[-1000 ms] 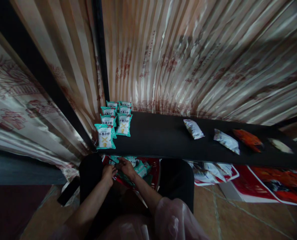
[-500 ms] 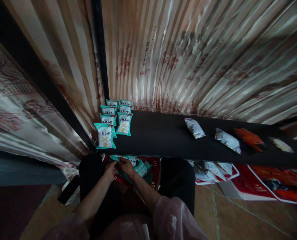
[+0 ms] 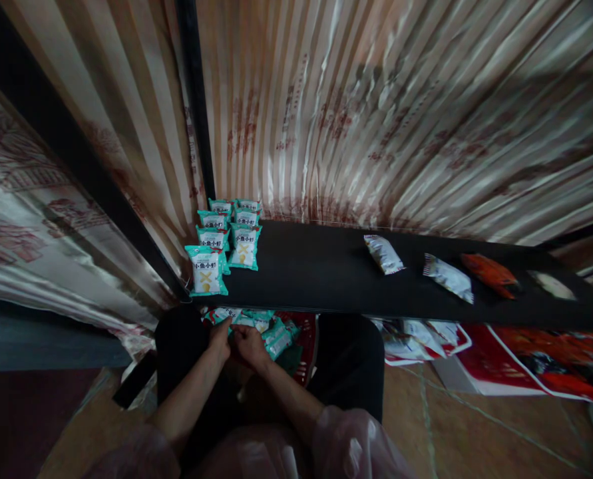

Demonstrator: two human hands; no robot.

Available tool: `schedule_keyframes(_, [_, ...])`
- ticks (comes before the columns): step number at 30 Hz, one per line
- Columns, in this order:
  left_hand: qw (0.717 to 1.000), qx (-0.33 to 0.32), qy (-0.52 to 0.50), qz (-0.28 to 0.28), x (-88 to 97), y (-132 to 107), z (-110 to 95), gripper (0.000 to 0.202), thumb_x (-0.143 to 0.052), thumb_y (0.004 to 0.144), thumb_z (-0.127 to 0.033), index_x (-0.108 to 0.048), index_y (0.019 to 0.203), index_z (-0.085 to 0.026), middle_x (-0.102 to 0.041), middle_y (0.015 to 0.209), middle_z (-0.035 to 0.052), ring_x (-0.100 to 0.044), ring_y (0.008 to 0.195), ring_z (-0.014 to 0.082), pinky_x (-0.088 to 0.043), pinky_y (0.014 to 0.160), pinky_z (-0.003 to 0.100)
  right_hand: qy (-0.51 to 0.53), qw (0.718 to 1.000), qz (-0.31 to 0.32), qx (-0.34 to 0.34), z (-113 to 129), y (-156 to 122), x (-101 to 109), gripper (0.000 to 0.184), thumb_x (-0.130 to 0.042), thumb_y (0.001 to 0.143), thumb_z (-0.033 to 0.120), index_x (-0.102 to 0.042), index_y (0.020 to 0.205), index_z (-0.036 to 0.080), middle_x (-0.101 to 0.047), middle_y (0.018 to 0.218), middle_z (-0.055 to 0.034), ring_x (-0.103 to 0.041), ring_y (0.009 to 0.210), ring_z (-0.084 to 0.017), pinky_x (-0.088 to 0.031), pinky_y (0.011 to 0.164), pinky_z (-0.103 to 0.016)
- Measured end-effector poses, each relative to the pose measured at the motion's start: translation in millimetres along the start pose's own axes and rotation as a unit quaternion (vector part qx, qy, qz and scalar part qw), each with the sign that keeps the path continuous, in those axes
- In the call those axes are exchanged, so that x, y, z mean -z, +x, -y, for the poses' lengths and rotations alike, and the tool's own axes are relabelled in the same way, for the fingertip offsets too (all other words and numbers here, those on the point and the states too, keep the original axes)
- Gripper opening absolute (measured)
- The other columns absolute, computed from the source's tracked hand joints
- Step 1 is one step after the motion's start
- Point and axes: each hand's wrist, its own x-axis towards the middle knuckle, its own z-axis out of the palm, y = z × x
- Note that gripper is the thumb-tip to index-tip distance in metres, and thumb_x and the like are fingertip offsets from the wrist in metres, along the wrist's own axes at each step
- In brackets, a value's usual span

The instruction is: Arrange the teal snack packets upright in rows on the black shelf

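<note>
worrying about anything down there? (asker)

i'm worrying about the teal packets [image 3: 273,330]. they're lying loose in the red basket [image 3: 309,346] on my lap, and my left hand [image 3: 220,336] and right hand [image 3: 249,342] are both pressing in among them, close together. the wrappers are looking slick, so one may be sliding over the rim and onto the floor. (me)

are you gripping one? (asker)

i'm not managing to tell. it's so dark that my fingers are blurring into the wrappers, so i'm not calling either hand clenched or slack. (me)

anything else hiding? (asker)

the black shelf [image 3: 326,273] is covering the basket's far edge, and my own hands are covering its middle. the shelf stack [image 3: 223,243] is standing at the shelf's left end, its front packet right at the edge, so a knock from my arm could be toppling it. the loose packets [image 3: 383,254] further right are smearing too much for reading. (me)
</note>
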Motion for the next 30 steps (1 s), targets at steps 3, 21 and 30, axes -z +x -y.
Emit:
schedule_keyframes(3, [1.000,0.023,-0.002,-0.014,-1.3,-5.0,2.0,0.015,-0.070,0.066,-0.012,-0.057,0.060,-0.013,-0.057,0.052,-0.0022,-0.056,0.049,0.0110,-0.046,0.055,0.024,-0.042,0.999,0.002,0.000,4.4,-10.4,3.9,0.038,-0.043,0.076,0.009,-0.064,0.107,0.012,-0.068,0.108,-0.0095,-0.062,0.102,-0.018,-0.045,0.092,-0.029])
schedule_keyframes(21, [0.999,0.051,-0.006,0.012,5.8,-23.0,15.5,0.008,-0.064,0.074,-0.011,-0.059,0.071,-0.016,-0.061,0.062,-0.0021,-0.059,0.051,0.0086,-0.050,0.058,0.021,-0.521,0.842,0.126,0.061,-5.4,-60.0,29.8,0.041,-0.046,0.079,0.008,-0.054,0.119,0.015,-0.058,0.116,-0.0169,-0.055,0.107,-0.029,-0.048,0.084,-0.038])
schedule_keyframes(30, [0.994,0.087,-0.015,0.058,0.7,-37.5,37.0,0.008,-0.064,0.076,-0.011,-0.058,0.072,-0.015,-0.062,0.062,-0.0010,-0.060,0.054,0.0089,-0.052,0.061,0.021,-0.548,0.822,0.142,0.063,-12.7,-70.3,54.3,0.040,-0.053,0.077,0.010,-0.054,0.117,0.011,-0.058,0.115,-0.0197,-0.053,0.110,-0.031,-0.047,0.086,-0.040])
